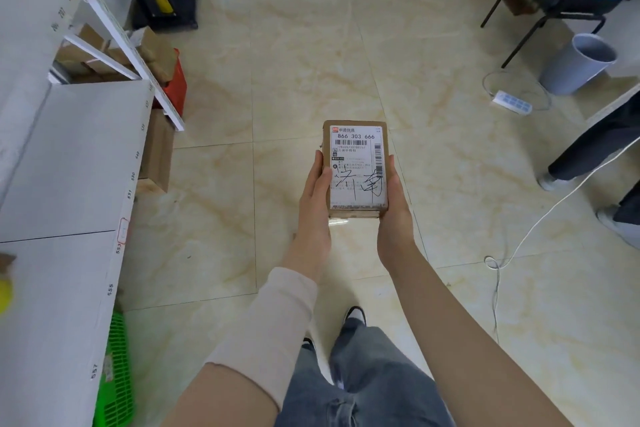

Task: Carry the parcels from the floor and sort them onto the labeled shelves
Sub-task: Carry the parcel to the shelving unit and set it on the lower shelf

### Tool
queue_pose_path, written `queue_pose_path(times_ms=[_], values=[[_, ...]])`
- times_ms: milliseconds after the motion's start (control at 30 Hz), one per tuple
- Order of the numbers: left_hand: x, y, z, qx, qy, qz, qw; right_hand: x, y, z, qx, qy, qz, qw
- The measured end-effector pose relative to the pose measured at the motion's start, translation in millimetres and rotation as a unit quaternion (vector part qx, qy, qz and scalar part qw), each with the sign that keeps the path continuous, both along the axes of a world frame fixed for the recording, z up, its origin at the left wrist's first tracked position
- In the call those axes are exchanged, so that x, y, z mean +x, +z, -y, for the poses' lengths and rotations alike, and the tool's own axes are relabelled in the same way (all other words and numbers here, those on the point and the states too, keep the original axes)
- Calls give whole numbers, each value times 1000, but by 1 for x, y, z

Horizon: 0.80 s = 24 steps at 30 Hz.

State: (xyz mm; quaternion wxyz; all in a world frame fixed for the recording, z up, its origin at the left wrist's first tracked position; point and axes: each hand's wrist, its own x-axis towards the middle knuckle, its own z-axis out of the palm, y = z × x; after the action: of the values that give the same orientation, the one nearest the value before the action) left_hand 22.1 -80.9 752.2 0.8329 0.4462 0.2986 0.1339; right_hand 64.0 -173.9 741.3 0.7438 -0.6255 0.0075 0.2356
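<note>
Head view: parcel (356, 168) between both hands (317, 199)

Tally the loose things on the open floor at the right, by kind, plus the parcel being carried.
Held parcel: 1
Grey bin: 1
White power strip: 1
Total: 3
Both the left hand and the right hand grip the parcel.

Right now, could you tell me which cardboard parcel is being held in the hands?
The small labelled parcel, between both hands; the others sit on the left shelves.
</note>
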Motion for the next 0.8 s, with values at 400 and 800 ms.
queue_pose_path(times_ms=[400, 800], values=[[218, -33, 40, -11, -52, 2, 999, 209, -23, 45, -30, -36, -5, 999], [442, -27, 28, 16, -15, -18, 1000, 448, -16, 28, -61, 31, -31, 997]])
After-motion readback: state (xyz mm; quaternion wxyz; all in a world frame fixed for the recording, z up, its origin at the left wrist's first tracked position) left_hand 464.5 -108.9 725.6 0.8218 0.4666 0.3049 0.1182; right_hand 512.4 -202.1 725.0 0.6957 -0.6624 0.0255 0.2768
